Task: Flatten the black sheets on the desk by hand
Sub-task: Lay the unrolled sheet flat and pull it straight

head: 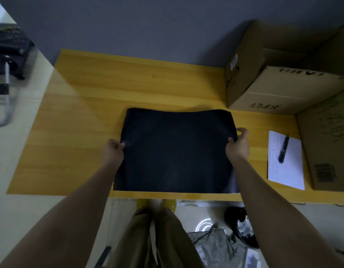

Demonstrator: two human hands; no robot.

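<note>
A large black sheet (175, 151) lies over the middle of the yellow wooden desk (90, 113), its near edge close to the desk's front edge. Its far edge bows up slightly. My left hand (112, 151) pinches the sheet's left edge about halfway along. My right hand (239, 144) grips the right edge, thumb on top and fingers curled behind it. A paler layer shows along the sheet's lower right edge, so I cannot tell whether more than one sheet is stacked there.
Cardboard boxes (283, 84) crowd the desk's right back corner and right side. A white paper (285, 161) with a black pen (283, 149) lies right of the sheet. A chair frame (6, 93) stands at the left. Bags and a bin sit on the floor below.
</note>
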